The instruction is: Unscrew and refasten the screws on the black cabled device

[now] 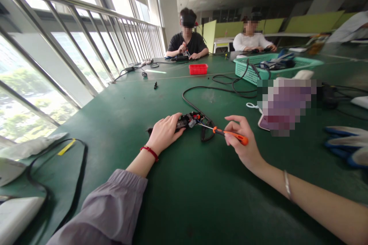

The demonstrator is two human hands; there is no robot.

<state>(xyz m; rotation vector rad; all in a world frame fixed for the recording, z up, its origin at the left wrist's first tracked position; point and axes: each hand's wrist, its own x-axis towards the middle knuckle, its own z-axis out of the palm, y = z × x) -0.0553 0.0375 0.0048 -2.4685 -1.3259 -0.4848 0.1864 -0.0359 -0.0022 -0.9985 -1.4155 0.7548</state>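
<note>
Left hand (165, 132) is wrapped over the black device (183, 122) mid-surface (178, 199); right hand (243, 143) pinches the orange screwdriver (220, 131), tip at its exposed right end. I'd pin the device firmly and go easy around those little wires (198, 121).

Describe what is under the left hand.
Under the left hand is a black device. Its end with red parts shows past the hand, and a dark piece peeks out opposite. The stretch beneath the palm is covered, so unseen.
</note>
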